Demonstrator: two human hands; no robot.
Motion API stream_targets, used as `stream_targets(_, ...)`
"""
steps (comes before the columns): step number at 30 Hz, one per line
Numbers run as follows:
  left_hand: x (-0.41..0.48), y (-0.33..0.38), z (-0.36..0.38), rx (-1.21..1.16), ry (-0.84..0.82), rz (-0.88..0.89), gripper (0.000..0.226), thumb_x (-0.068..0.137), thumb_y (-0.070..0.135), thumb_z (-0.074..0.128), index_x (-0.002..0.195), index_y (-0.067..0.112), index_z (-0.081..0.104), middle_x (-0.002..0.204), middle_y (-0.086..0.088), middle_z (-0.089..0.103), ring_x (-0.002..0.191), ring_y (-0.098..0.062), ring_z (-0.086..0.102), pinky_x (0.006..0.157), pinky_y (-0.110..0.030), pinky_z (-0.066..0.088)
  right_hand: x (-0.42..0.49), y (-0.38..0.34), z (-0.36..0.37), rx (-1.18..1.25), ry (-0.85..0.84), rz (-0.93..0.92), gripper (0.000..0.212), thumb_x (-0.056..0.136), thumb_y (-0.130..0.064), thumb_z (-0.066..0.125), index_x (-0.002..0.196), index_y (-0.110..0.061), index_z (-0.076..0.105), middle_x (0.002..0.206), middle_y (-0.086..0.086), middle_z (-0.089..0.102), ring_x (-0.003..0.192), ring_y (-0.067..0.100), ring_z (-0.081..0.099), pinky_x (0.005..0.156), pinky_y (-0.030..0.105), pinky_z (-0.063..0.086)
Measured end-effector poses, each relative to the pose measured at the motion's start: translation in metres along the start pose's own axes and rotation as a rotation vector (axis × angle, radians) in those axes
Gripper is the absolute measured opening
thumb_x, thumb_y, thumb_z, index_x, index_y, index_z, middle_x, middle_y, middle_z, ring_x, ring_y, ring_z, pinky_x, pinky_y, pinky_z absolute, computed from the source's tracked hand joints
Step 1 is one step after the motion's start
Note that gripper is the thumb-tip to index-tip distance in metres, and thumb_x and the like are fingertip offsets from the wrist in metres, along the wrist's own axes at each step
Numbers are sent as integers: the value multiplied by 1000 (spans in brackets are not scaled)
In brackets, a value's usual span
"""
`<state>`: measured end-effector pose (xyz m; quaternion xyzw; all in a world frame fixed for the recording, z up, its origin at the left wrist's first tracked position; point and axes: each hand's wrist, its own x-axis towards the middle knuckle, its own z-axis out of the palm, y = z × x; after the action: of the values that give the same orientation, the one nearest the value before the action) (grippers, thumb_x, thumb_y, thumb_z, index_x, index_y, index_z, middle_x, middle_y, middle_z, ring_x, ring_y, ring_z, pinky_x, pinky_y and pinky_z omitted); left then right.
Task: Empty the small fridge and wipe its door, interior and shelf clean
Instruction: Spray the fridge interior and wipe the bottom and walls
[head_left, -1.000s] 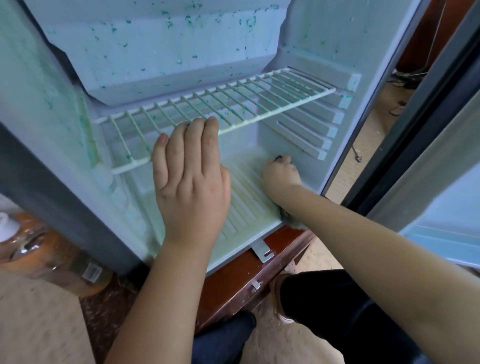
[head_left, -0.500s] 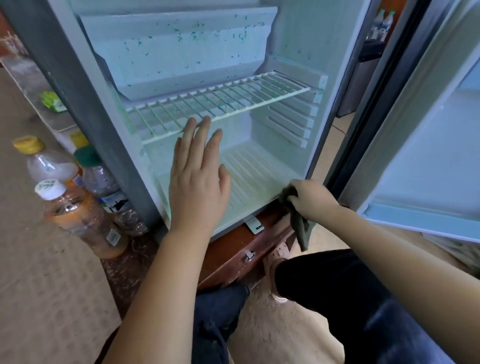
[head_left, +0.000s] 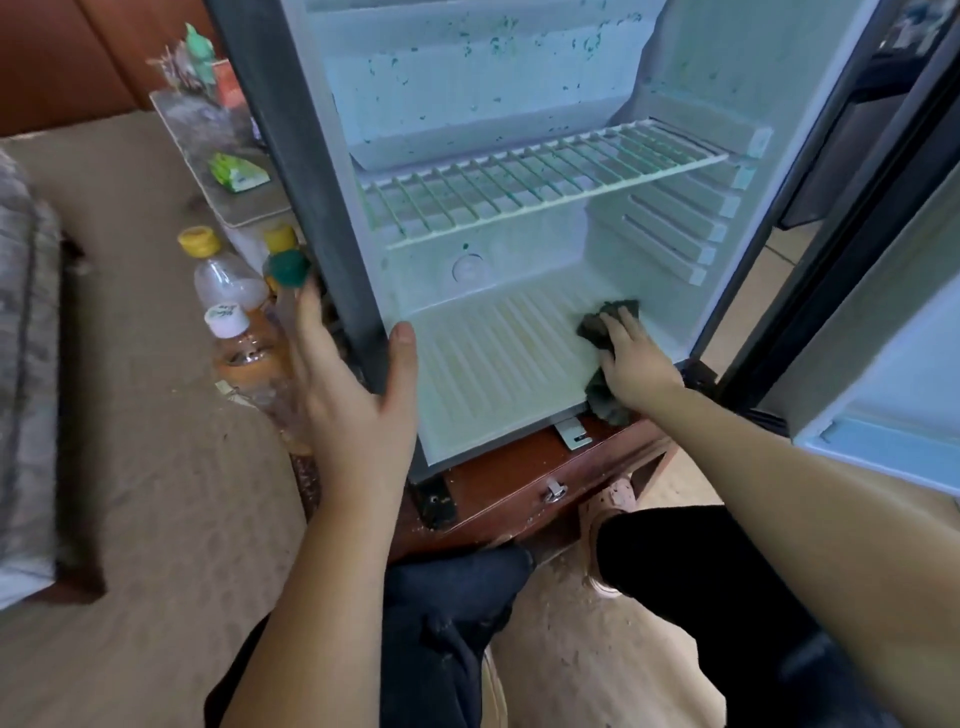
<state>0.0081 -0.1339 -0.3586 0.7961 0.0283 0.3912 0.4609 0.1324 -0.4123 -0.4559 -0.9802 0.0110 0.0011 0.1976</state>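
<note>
We wiped the fridge floor (head_left: 493, 358), right hand (head_left: 631, 364) fingers flat on the dark cloth (head_left: 602, 319), left hand (head_left: 353, 384) open and empty; the wire shelf (head_left: 519, 182) probably came next.

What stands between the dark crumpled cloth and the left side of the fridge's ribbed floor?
Nothing visible. The dark crumpled cloth, pressed by the right hand, has bare ribbed floor leftward to the wall. The white wire shelf sits above it; the left hand is at the front-left edge.
</note>
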Motion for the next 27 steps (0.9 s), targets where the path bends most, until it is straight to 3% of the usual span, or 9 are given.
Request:
stream_targets(5,7,1,6,-176,32,15,51,93,33,57,136,34,30,139,-7,52,124,-10,54,96,-24,48,54,-3,-7,48,17,-38,51,98,-15,46,147,-18,36,159,3,21,143,25,26,113,32,22)
stream_targets(9,14,-2,10,-172,77,15,53,92,37,60,136,25,33,133,-9,56,120,-17,58,96,-43,51,68,-18,-6,-24,46,-246,43,94,-7,48,134,-19,55,148,2,43,136,27,37,109,31,28)
stream_targets(14,14,-2,10,-180,63,18,62,94,35,60,142,6,33,134,-11,55,121,-21,57,97,-46,49,41,-22,-8,-182,58,-425,40,93,-8,46,127,-24,63,141,0,51,127,30,45,102,37,36)
stream_targets(22,15,-1,9,-153,75,13,62,93,41,59,140,8,36,132,-8,57,118,-20,58,94,-47,50,-38,4,-29,-327,-21,-420,46,95,-9,50,136,-30,53,142,-5,47,126,24,41,92,36,47)
stream_targets(25,14,1,10,-158,81,30,59,93,35,60,139,5,37,132,-9,57,118,-15,58,93,-33,51,-23,-10,-28,-412,-62,-362,56,91,-5,51,140,-32,46,144,-3,42,128,24,36,92,36,44)
stream_targets(27,13,2,12,-138,88,32,57,93,33,59,138,4,38,131,-9,57,115,-9,59,90,-25,49,-2,-26,-24,-428,-66,-330,51,93,-9,49,138,-31,48,142,0,42,127,25,35,92,36,41)
